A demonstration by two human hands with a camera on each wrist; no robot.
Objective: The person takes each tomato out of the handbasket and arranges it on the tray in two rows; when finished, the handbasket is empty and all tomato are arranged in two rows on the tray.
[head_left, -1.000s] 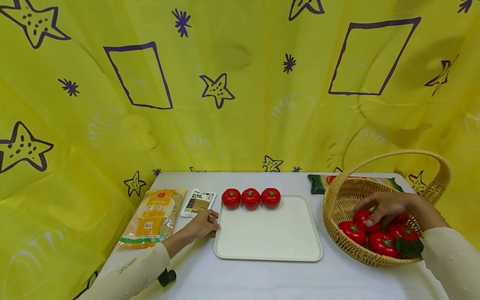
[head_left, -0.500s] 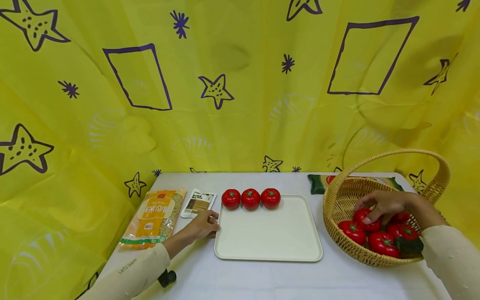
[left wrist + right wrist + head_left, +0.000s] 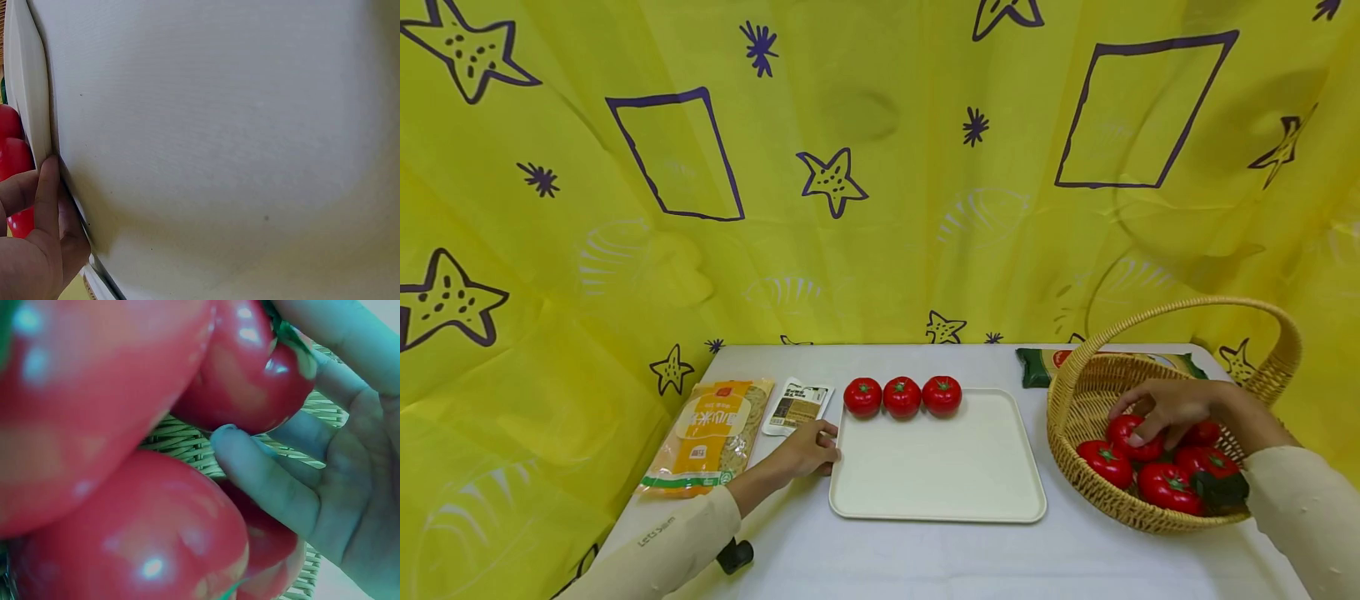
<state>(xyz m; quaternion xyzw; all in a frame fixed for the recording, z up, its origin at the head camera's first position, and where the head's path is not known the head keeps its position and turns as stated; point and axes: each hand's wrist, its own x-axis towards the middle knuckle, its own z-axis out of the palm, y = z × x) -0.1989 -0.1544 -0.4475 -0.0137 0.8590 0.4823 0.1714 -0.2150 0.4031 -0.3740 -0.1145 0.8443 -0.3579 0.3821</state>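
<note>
In the head view my left hand (image 3: 807, 450) is at the left edge of a cream rectangular tray (image 3: 936, 475); the left wrist view shows its fingers (image 3: 47, 194) pinching the rim. Three red tomatoes (image 3: 902, 397) stand in a row along the tray's back left edge. Inside a wicker basket (image 3: 1078, 487) on the right, my right hand (image 3: 1180, 408) grips a tomato (image 3: 1126, 433) from above. Seen from the right wrist, thumb and fingers lie around that tomato (image 3: 247, 375). Several other tomatoes (image 3: 1171, 488) sit close beside it, and a dark green item (image 3: 1221, 492) lies at the basket's near right.
An orange-and-clear food bag (image 3: 707, 433) and a small white pouch (image 3: 797, 406) lie left of the tray. Behind the basket is a green packet (image 3: 1036, 368). The basket's tall handle (image 3: 1195, 303) arches over the right hand. A black object (image 3: 734, 556) sits by the left sleeve.
My right hand's fingers have settled around the tomato in the basket, which has shifted up slightly. The left hand, tray and row of tomatoes stay in place.
</note>
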